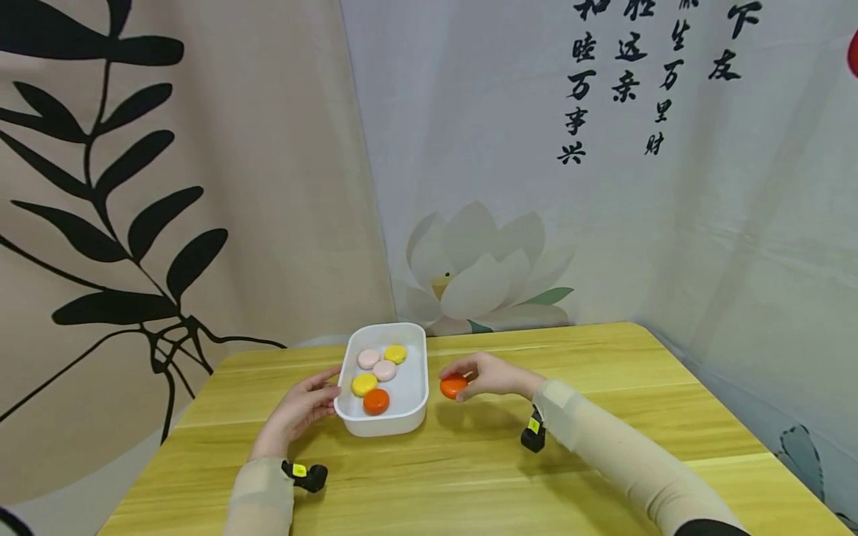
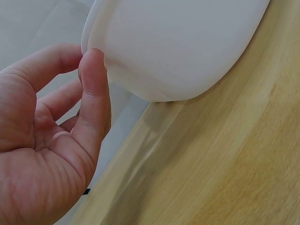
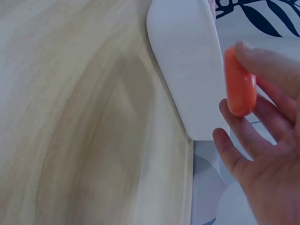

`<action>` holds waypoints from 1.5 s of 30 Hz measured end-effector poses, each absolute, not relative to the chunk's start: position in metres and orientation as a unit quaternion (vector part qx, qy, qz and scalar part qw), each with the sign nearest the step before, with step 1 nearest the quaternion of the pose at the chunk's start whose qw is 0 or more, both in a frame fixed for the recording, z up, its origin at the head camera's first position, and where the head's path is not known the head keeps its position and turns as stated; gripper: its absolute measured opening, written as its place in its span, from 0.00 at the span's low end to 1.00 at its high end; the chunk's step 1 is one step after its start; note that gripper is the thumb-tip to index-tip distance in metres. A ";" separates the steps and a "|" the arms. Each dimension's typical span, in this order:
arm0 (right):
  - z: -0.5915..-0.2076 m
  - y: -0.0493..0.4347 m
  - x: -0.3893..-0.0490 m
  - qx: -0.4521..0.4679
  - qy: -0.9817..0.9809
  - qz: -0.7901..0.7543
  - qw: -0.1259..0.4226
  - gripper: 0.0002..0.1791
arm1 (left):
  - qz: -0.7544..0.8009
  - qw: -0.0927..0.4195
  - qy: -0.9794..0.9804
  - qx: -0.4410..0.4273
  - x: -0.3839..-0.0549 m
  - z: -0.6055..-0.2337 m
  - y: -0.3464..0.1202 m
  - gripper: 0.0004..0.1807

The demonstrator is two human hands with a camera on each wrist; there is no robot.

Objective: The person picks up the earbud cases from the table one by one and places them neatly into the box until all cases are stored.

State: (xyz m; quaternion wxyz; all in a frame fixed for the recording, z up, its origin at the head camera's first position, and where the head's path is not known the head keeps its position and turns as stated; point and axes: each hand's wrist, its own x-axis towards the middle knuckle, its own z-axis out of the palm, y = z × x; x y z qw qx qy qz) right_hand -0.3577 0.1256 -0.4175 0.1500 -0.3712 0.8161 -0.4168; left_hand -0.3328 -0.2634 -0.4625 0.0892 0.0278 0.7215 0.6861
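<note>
My right hand (image 1: 494,374) pinches a glossy orange rounded disc (image 1: 452,386) between thumb and fingers, just right of the white plastic box (image 1: 410,388). Seen edge-on in the right wrist view, the disc (image 3: 240,89) is thick with rounded sides, held above the table. At the box's left side, my left hand (image 1: 298,411) holds its rim, with the thumb and a fingertip right at the edge in the left wrist view. Inside the box lie an orange disc (image 1: 376,402), two yellow discs (image 1: 395,353) and two pale pink discs (image 1: 369,359).
The box stands near the far edge of a yellow wood-grain table (image 1: 469,476). Behind it hangs a pale curtain (image 1: 288,186) printed with dark leaves, a lotus and writing. A small black wrist camera (image 1: 533,432) is strapped under each wrist.
</note>
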 end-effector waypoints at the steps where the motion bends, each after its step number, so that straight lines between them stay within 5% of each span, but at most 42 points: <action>1: -0.417 0.126 -0.358 -0.372 0.816 -0.416 0.149 0.25 | 0.685 0.089 0.722 0.028 -0.333 -0.462 -0.263 0.30; 45: -0.390 0.111 -0.365 -0.382 0.810 -0.422 0.138 0.24 | 0.683 0.082 0.725 0.043 -0.334 -0.465 -0.263 0.31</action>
